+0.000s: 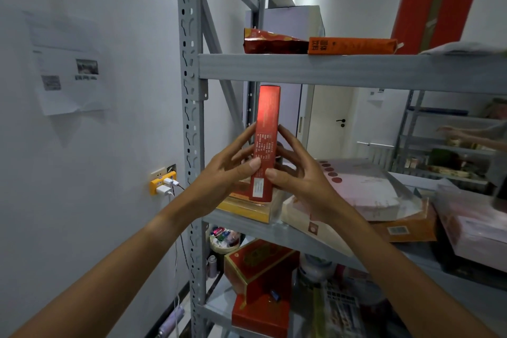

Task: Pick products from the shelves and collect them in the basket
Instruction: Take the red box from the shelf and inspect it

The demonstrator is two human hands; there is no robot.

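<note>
A tall, narrow red box [266, 129] stands upright at the left end of the middle shelf [247, 223], its base over a yellow-edged flat box [247, 208]. My left hand [227, 173] grips its left side with thumb on the front face. My right hand [299, 173] grips its right side, thumb also on the front. No basket is in view.
Grey metal rack upright [192, 118] stands just left of the box. The top shelf [343, 70] holds a red packet and an orange box. Pale flat boxes [365, 192] lie to the right. Red boxes [260, 282] fill the lower shelf. Another person's arm [472, 137] reaches at far right.
</note>
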